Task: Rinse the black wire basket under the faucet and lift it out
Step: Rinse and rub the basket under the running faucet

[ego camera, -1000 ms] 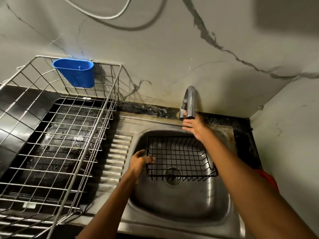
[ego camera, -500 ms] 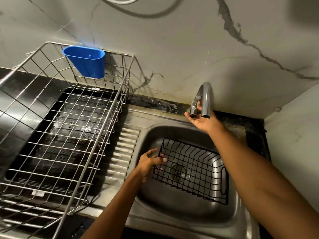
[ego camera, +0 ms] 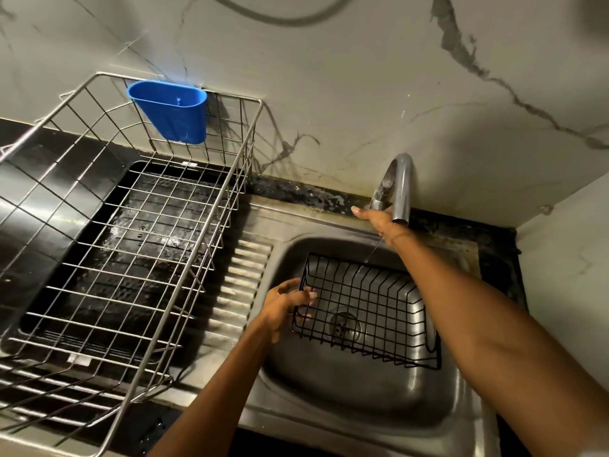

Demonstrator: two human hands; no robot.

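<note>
Left hand (ego camera: 286, 305) grip clenched on black wire basket (ego camera: 365, 311) rim; right hand (ego camera: 382, 222) grip unclear, fingers hidden behind faucet (ego camera: 400, 189).

A pale marble-look wall (ego camera: 346, 87) with dark grey veins meets a second wall (ego camera: 570, 258) in a corner at the right. A black table (ego camera: 19, 179) runs below, with a grimy dark strip (ego camera: 306, 196) along the wall's foot; the light is dim

A home kitchen, told by the stainless steel sink (ego camera: 346, 400) with its ribbed drainboard (ego camera: 242, 291), the curved faucet (ego camera: 400, 186), a wire dish rack (ego camera: 131, 245) and marble-veined wall tiles (ego camera: 346, 80).
</note>
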